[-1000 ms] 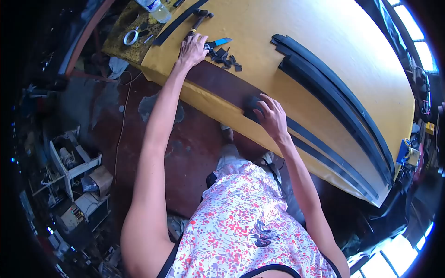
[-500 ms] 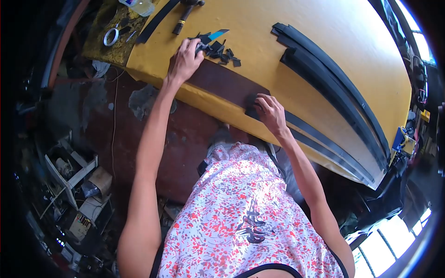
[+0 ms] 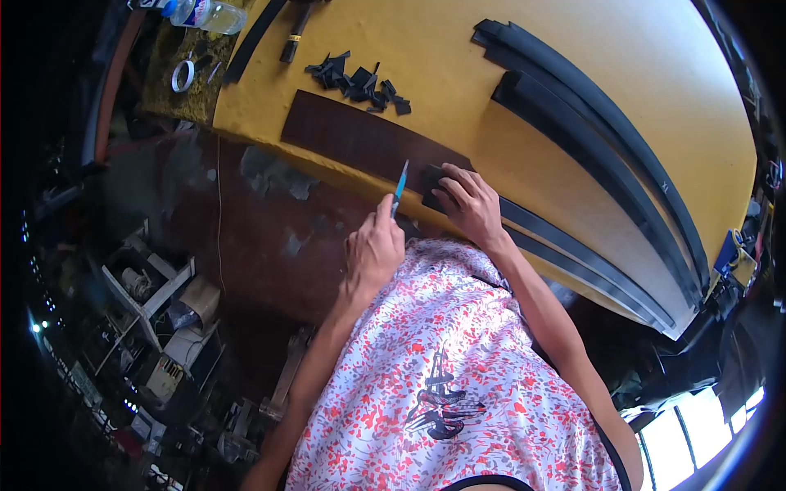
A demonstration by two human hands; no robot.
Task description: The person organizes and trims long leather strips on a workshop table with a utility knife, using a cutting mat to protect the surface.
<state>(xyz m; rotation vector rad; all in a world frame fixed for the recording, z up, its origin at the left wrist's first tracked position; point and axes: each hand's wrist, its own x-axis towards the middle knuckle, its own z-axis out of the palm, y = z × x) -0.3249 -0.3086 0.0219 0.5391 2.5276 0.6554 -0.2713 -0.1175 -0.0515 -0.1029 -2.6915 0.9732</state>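
Note:
My left hand is closed around a utility knife, its bluish blade pointing up toward the brown board. The hand is in front of the table's near edge, and the handle is mostly hidden in the fingers. My right hand presses with bent fingers on the end of a black strip at the right end of the board. The blade tip is a short way left of that end. Beyond the board lies a pile of small black offcuts.
Longer black strips lie stacked along the right of the yellow table. A hammer rests at the back left. A roll of tape and a plastic bottle are on a side surface. Wooden frames stand on the floor at left.
My left hand has drawn the knife back from beside the offcuts, toward my body and rightward, near my right hand. The right hand stays on the black strip's end.

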